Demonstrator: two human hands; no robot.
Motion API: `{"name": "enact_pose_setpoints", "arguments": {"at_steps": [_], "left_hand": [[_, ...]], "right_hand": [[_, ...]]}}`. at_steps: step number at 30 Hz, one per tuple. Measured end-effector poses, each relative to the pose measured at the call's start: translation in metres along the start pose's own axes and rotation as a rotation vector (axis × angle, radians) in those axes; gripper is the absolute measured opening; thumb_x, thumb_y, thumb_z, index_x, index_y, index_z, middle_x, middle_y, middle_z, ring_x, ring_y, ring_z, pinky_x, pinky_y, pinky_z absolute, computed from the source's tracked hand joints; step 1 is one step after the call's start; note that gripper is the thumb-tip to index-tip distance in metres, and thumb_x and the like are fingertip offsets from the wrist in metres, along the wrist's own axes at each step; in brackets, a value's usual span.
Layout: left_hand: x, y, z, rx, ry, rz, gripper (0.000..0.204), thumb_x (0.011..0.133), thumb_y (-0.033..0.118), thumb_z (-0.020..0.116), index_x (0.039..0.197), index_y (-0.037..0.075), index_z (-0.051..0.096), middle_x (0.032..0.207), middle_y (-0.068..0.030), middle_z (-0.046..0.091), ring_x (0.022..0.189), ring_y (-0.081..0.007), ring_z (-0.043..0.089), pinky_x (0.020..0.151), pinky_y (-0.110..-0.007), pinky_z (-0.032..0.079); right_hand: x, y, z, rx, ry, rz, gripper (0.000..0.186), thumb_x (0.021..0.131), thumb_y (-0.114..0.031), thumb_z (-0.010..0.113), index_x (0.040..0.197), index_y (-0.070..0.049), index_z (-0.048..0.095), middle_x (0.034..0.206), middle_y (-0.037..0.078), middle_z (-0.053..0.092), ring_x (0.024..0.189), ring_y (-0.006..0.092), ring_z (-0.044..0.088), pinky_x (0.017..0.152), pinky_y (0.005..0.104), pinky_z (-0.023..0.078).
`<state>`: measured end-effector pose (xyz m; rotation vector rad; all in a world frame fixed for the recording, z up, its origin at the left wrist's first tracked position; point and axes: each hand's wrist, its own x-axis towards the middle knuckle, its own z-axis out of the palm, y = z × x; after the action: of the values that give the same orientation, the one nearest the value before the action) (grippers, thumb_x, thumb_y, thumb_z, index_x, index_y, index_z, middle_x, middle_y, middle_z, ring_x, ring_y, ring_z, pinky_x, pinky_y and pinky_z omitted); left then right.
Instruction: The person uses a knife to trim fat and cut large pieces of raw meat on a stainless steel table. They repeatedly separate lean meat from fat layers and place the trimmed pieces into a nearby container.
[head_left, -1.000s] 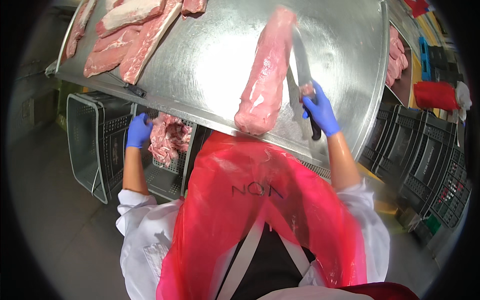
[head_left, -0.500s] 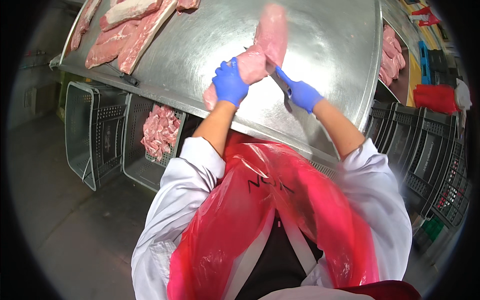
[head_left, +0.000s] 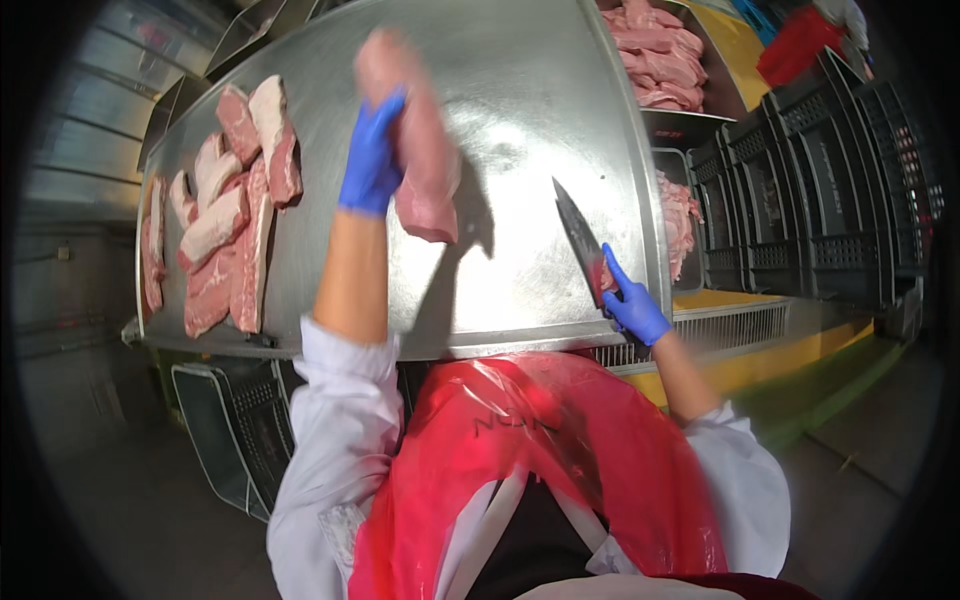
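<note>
A long pink pork loin [head_left: 425, 170] is held up over the steel table [head_left: 530, 140], its far end smeared by motion and its shadow falling to the right. My left hand [head_left: 372, 155], in a blue glove, is closed round its left side. By the table's right front edge my gloved right hand [head_left: 637, 308] grips a knife [head_left: 580, 237]. The dark blade points away and to the left. A small scrap of meat [head_left: 607, 278] shows between the blade and my fingers; I cannot tell whether it is held or stuck there.
Several fatty pork cuts [head_left: 225, 215] lie at the table's left. A tray of pork loins [head_left: 660, 60] and a bin of trimmings [head_left: 678, 215] stand past the right edge. Dark crates [head_left: 810, 180] are farther right; another crate [head_left: 230, 430] stands below the left front edge.
The view has turned. My left hand has lifted a loin from the table and moved it left. My right hand, still with the knife, has drawn away from the meat to the right and nearer.
</note>
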<state>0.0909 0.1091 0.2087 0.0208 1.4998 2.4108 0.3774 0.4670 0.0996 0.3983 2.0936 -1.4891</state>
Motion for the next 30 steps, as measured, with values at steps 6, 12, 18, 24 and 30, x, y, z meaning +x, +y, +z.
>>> {"name": "enact_pose_setpoints", "arguments": {"at_steps": [6,12,18,24,30], "left_hand": [[0.085,-0.128,-0.038,1.644,0.606,-0.089,0.124,0.074,0.066,0.081,0.16,0.001,0.019,0.162,-0.0276,0.028,0.149,-0.0438,0.031,0.12,-0.052,0.032],[0.048,-0.139,-0.156,1.413,0.603,-0.459,0.113,0.073,0.049,0.085,0.158,0.001,0.028,0.14,-0.0281,0.056,0.131,-0.042,0.056,0.108,-0.054,0.049],[0.039,-0.146,-0.169,0.018,0.011,-0.387,0.072,0.09,0.03,0.073,0.15,0.002,0.043,0.129,-0.0166,0.065,0.121,-0.0305,0.063,0.108,-0.047,0.05],[0.164,-0.056,0.062,-0.007,-0.162,-0.111,0.047,0.093,0.028,0.072,0.127,-0.002,0.059,0.117,-0.0162,0.068,0.1,-0.027,0.068,0.088,-0.041,0.059],[0.227,-0.027,0.013,0.725,0.059,-0.057,0.111,0.087,0.056,0.073,0.161,-0.002,0.014,0.167,-0.028,0.016,0.153,-0.0422,0.022,0.121,-0.053,0.028]], "right_hand": [[-0.011,0.031,-0.023,-0.009,0.272,-0.225,0.085,0.094,-0.007,0.055,0.165,-0.03,0.016,0.068,0.008,0.058,0.056,0.0134,0.053,0.054,0.0311,0.047],[-0.066,0.103,0.003,0.134,0.342,-0.014,0.085,0.093,-0.005,0.053,0.166,-0.027,0.017,0.073,0.005,0.057,0.057,0.0116,0.051,0.054,0.0303,0.047],[-0.047,0.085,0.015,0.245,0.332,-0.015,0.084,0.095,-0.003,0.05,0.166,-0.029,0.015,0.076,0.0,0.056,0.057,0.008,0.048,0.051,0.025,0.045],[0.017,0.012,0.014,0.173,0.262,-0.023,0.083,0.096,-0.002,0.054,0.165,-0.033,0.019,0.071,-0.002,0.054,0.057,0.0065,0.046,0.051,0.0254,0.044],[0.066,-0.033,0.041,0.026,0.327,-0.079,0.086,0.095,0.002,0.053,0.166,-0.03,0.018,0.069,-0.002,0.051,0.057,0.0068,0.044,0.051,0.0267,0.042]]}}
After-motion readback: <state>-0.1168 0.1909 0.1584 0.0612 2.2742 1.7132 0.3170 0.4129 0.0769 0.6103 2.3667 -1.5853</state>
